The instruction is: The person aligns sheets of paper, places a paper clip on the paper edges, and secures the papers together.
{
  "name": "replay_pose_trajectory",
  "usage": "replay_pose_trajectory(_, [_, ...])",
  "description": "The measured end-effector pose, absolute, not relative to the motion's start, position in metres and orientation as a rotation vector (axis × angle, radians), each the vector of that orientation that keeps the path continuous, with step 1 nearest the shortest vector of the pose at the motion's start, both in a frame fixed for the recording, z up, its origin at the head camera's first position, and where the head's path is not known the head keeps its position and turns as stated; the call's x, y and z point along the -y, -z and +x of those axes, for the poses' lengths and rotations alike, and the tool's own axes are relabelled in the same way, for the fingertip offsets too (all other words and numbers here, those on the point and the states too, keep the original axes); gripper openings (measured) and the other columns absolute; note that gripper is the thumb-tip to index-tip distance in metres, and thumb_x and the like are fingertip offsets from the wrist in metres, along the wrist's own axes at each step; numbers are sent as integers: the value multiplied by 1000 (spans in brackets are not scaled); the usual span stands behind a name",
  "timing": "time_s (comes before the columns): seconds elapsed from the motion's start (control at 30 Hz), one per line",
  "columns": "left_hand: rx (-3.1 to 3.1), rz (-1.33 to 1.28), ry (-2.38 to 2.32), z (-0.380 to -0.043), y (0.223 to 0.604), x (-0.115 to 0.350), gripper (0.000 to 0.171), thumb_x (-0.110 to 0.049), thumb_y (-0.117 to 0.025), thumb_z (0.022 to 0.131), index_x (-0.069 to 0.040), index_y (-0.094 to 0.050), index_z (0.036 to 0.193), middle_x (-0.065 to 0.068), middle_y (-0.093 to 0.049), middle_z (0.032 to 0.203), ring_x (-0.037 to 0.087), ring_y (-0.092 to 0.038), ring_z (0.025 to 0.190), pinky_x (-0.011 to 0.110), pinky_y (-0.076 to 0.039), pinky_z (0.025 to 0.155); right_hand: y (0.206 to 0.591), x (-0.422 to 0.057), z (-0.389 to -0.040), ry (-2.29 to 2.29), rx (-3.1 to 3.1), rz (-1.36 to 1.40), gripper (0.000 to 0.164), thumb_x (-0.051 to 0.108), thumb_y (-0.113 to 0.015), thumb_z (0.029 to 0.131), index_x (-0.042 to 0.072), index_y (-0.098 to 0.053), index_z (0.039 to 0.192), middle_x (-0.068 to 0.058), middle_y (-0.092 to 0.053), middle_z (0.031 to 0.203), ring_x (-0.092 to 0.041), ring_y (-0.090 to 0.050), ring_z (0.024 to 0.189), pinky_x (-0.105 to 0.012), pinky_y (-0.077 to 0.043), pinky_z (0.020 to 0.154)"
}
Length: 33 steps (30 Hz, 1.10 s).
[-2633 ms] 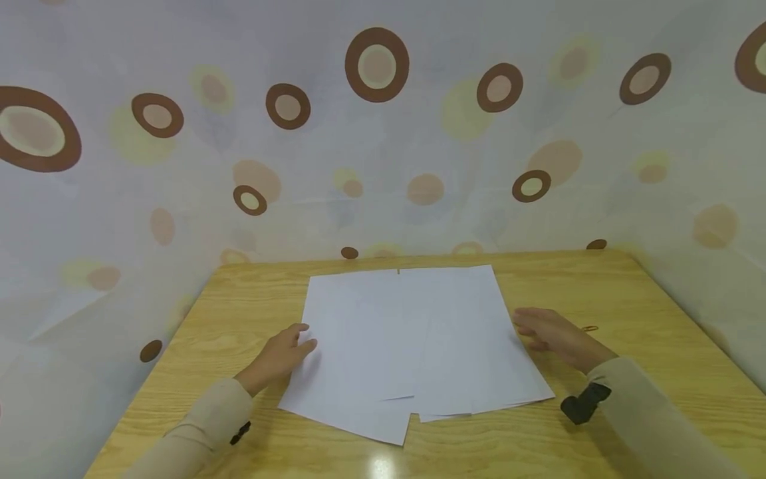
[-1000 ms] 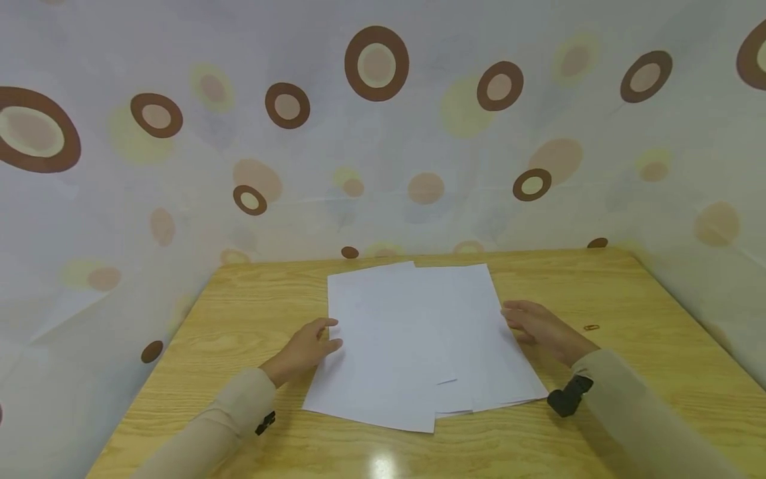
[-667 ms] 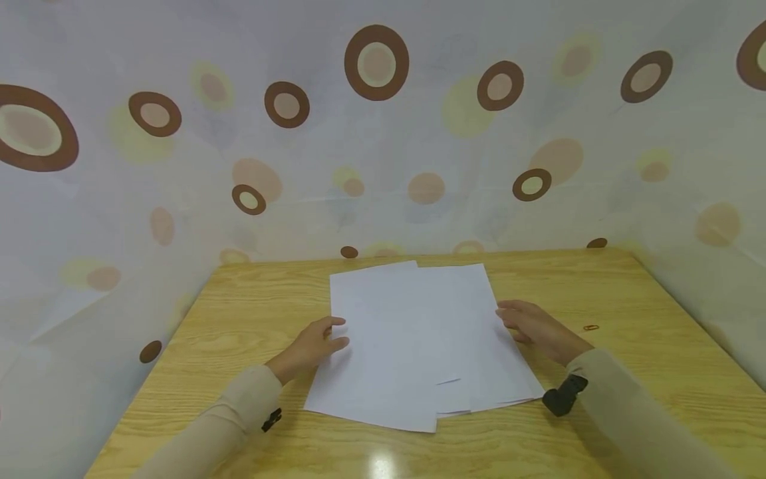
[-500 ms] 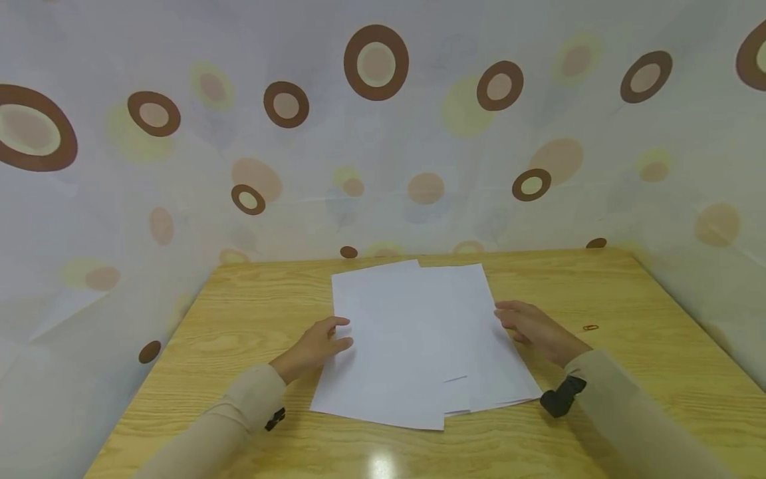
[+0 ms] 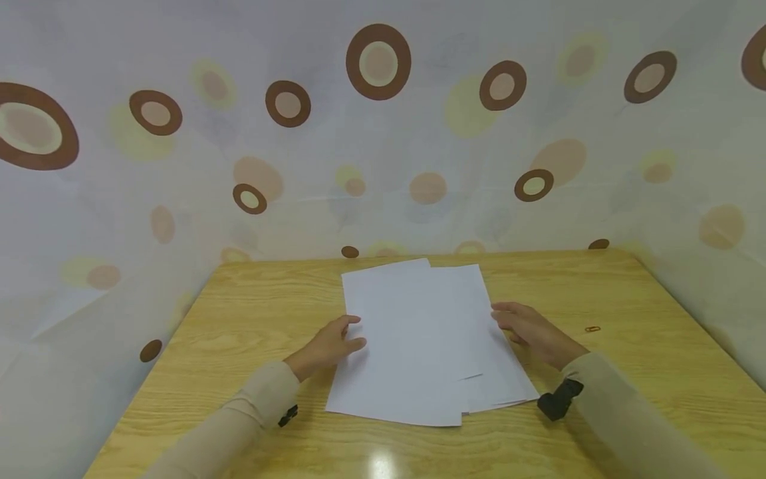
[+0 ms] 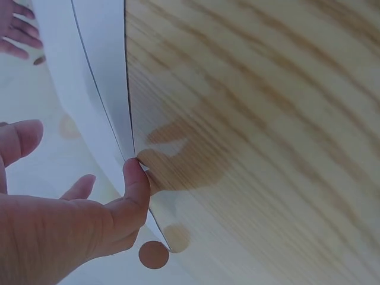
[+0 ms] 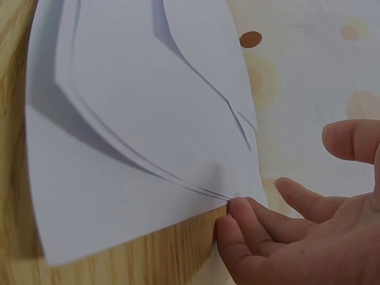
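Several thin, white, rectangular paper sheets [image 5: 401,332] lie overlapped on the yellow wood-grain counter [image 5: 239,332], between your left hand [image 5: 326,342] and your right hand [image 5: 532,329].
The left-hand sheets have slid rightward, so your spread is narrower and seems closer to one pile, though far corners and near edges sit stepped. Your hands are well apart, fingertips touching opposite side edges, thumbs clear, neither clamped on anything. The paper looks blank, its layers bowing slightly at your right fingertips.
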<state>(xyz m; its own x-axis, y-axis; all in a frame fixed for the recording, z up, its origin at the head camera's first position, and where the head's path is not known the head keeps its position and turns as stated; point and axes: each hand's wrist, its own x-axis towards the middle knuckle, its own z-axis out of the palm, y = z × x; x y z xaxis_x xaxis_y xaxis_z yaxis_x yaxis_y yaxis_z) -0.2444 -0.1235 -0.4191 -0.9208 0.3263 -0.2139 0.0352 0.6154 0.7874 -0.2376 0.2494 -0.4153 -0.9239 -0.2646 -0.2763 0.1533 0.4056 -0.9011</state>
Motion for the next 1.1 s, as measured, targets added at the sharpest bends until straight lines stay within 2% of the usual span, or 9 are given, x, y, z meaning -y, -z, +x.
replay_pose_trajectory(0.17, [-2497,308,-1217,-244,418,119,53,-26,-57,87,-8,-37,133,21,-33,137,35,-30,126,48,-32,98,416,-244,-236,1555,-2277,-101,66,41,-41,93,1,-18,139,-23,-20,142,-37,-22,129,-50,-23,102])
replay_pose_trajectory(0.4, [-2446,307,-1248,-246,419,117,53,-29,-55,88,-9,-35,133,20,-28,140,35,-25,129,48,-28,101,416,-240,-235,1603,-2243,-126,62,37,-40,94,0,-18,139,-23,-18,143,-37,-20,130,-49,-22,103])
replay_pose_trajectory(0.6, [-2432,300,-1257,-245,419,123,53,-28,-54,89,-8,-35,133,23,-31,137,36,-28,127,50,-32,98,408,-242,-232,1716,-2107,-120,59,27,-35,97,-8,-11,138,-27,-12,143,-37,-16,131,-45,-20,105])
replay_pose_trajectory(0.77, [-2389,276,-1261,-241,416,130,53,-28,-54,88,-7,-35,133,22,-33,136,37,-30,125,51,-32,96,408,-249,-233,1786,-2038,-56,55,18,-35,97,-12,-11,136,-28,-14,142,-35,-18,130,-41,-23,105])
replay_pose_trajectory(1.1, [-2343,263,-1292,-237,410,126,54,-30,-56,87,-6,-38,132,21,-34,136,34,-31,126,49,-32,98,413,-243,-237,1786,-2048,14,60,24,-40,95,-8,-13,138,-25,-13,143,-35,-17,131,-42,-20,106])
